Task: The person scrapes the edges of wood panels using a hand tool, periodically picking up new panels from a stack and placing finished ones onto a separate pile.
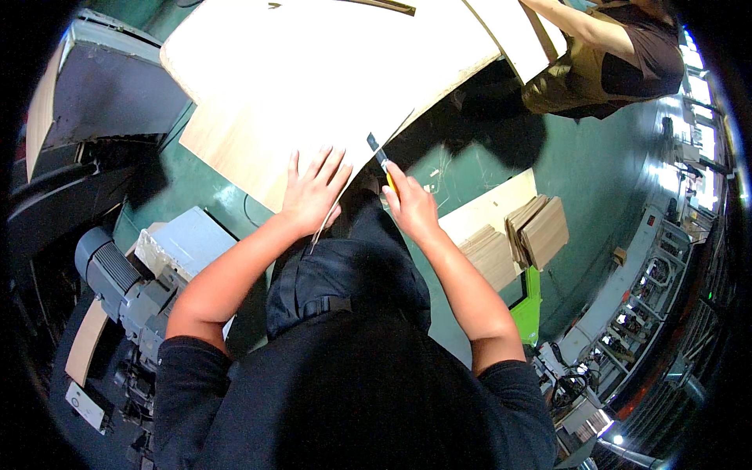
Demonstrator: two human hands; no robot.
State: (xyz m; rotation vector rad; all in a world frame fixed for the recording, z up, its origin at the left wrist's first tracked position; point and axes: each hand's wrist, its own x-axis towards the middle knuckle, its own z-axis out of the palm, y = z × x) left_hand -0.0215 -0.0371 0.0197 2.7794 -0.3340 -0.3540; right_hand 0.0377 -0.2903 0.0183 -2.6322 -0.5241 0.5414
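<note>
A large pale wood veneer sheet [235, 149] spreads out in front of me, its upper part washed out by bright light. My left hand [313, 192] lies on its near corner with the fingers spread. Just right of the sheet's edge, my right hand [413, 202] is wrapped round a utility knife [391, 182] with a yellow handle. The dark blade [374, 146] points up and away from me and meets or overlaps the sheet's right edge. A thin strip [329, 215] runs along that edge, past my left hand toward my lap.
At the upper right another person [611, 59] stands by the sheets' far edge, one arm reaching over. Stacked wood pieces [540, 231] rest on a pale board [513, 196] to my right, above a green frame [529, 309]. A grey motor [113, 262] stands left; machinery [627, 305] lines the right.
</note>
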